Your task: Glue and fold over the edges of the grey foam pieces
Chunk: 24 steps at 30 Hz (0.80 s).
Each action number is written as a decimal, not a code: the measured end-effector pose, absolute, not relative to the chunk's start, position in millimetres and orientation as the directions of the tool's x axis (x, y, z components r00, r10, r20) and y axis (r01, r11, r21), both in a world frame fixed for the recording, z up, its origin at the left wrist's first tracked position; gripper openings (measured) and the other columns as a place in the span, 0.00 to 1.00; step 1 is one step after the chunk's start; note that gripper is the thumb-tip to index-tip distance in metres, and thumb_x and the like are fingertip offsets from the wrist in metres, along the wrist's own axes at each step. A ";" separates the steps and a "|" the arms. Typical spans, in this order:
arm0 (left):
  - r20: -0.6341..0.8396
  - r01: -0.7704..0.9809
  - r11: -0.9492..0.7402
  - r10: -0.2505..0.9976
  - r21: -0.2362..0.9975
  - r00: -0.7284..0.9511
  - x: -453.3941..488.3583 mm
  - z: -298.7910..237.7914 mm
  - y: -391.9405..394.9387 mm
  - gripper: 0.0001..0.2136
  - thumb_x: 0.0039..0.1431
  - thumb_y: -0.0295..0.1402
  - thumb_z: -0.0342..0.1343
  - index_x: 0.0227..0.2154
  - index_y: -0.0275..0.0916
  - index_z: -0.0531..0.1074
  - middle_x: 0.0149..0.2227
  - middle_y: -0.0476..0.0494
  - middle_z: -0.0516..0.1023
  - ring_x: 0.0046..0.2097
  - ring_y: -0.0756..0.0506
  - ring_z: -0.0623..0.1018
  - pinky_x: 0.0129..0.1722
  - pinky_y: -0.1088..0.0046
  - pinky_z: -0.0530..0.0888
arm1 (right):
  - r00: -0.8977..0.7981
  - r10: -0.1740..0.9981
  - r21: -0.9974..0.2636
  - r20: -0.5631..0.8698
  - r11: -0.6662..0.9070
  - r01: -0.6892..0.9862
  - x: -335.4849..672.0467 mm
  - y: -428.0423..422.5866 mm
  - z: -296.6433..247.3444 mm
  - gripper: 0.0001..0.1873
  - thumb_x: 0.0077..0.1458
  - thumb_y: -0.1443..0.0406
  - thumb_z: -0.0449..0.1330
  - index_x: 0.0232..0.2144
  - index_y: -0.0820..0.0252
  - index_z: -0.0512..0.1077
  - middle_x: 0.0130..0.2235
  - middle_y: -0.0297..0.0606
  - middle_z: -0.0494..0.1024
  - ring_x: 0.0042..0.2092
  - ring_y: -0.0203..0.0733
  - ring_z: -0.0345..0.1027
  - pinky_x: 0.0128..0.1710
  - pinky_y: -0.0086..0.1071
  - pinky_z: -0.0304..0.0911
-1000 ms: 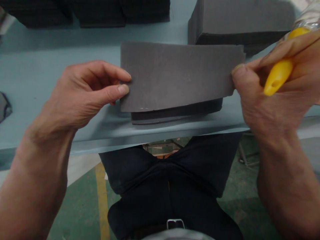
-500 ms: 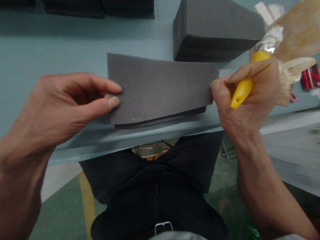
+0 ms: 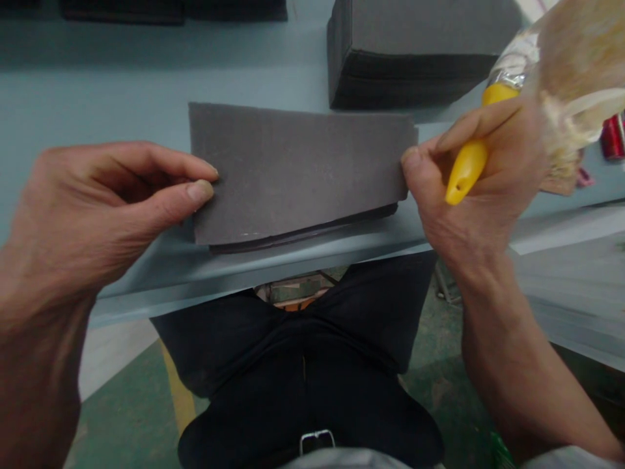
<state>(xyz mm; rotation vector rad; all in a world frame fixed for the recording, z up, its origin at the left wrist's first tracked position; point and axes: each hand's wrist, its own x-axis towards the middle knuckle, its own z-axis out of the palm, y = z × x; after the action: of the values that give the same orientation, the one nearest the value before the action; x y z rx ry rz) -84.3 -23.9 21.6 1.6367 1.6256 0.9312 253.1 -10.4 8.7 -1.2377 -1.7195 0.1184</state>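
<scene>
A dark grey flat panel [image 3: 303, 169], wider at its left end, spans the space between my two hands. My left hand [image 3: 122, 202] pinches its left edge between thumb and fingers. At the other end, my right hand [image 3: 478, 169] has its thumb on the panel's right edge, fingertips hidden behind. That same hand also keeps a yellow-handled paintbrush [image 3: 467, 170] tucked in its fingers, the handle end pointing down toward me and the wrapped, pale-smeared head pointing away. Below the panel, the edge of another dark piece [image 3: 312, 233] shows; most of it is covered.
A tall stack of similar grey panels [image 3: 420, 71] stands behind on the pale blue table [image 3: 146, 71]. More dark stacks [image 3: 234, 8] line the far edge. At right are a glue-stained container [image 3: 586, 52] and a red shiny object [image 3: 612, 138]. The table's front edge runs just above my lap.
The panel and both hands have shifted slightly left in view, the left hand most. The view itself has moved a little too. Both grips stay the same.
</scene>
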 end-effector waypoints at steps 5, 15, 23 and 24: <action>0.062 0.547 -0.040 0.998 0.836 -0.020 -80.6 23.0 -24.6 0.18 0.60 0.45 0.73 0.44 0.36 0.86 0.35 0.50 0.85 0.34 0.53 0.75 0.39 0.76 0.73 | 0.001 0.784 -0.591 0.621 0.467 0.658 253.8 -10.6 7.9 0.13 0.57 0.67 0.67 0.35 0.50 0.64 0.33 0.30 0.69 0.31 0.36 0.68 0.35 0.34 0.66; 0.048 0.571 -0.005 0.997 0.821 -0.061 -78.5 29.5 -24.7 0.15 0.58 0.43 0.74 0.42 0.39 0.87 0.35 0.49 0.86 0.34 0.53 0.77 0.35 0.79 0.71 | 0.013 0.787 -0.583 0.617 0.446 0.679 251.8 -12.4 9.8 0.13 0.54 0.68 0.67 0.34 0.50 0.66 0.32 0.29 0.71 0.31 0.36 0.69 0.34 0.33 0.68; 0.071 0.610 -0.040 0.997 0.792 -0.028 -76.9 28.7 -25.7 0.15 0.59 0.44 0.71 0.43 0.40 0.87 0.36 0.50 0.86 0.35 0.52 0.79 0.35 0.78 0.73 | -0.047 0.771 -0.547 0.635 0.491 0.678 259.7 -10.0 4.8 0.10 0.57 0.65 0.68 0.34 0.50 0.68 0.33 0.27 0.71 0.32 0.35 0.69 0.34 0.33 0.68; 0.073 0.620 -0.041 0.997 0.784 -0.026 -77.2 29.0 -25.8 0.15 0.60 0.44 0.71 0.43 0.40 0.87 0.36 0.50 0.86 0.35 0.52 0.79 0.35 0.78 0.73 | -0.057 0.769 -0.542 0.636 0.498 0.677 260.7 -9.6 4.1 0.10 0.58 0.65 0.68 0.35 0.50 0.68 0.33 0.26 0.70 0.32 0.35 0.70 0.34 0.33 0.68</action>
<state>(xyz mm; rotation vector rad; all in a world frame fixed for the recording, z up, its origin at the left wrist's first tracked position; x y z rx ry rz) -77.2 -25.8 29.0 1.7118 1.6953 0.8989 260.7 -9.6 4.1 -1.2204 -1.7762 0.1198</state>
